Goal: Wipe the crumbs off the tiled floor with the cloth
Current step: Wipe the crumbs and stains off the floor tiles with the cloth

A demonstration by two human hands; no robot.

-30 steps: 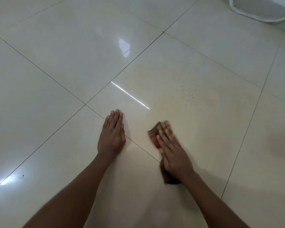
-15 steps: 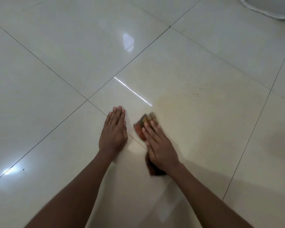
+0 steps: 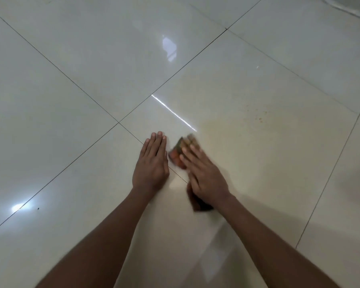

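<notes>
On tiled floor (image 3: 71, 59), left hand (image 3: 151, 165) flat, fingers straight, right hand (image 3: 206, 175) flat, pressing cloth (image 3: 178, 151)

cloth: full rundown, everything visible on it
The cloth looks like a small folded fabric piece, in brown, orange and greenish patches. It lies flat on the tiled floor, mostly hidden under the right hand, which presses on it with straight fingers. One end shows past the fingertips, a darker end pokes out by the wrist. It lies across a grout line, close beside the left hand; contact cannot be told. It is motion-blurred, so its weave is unreadable.
</notes>
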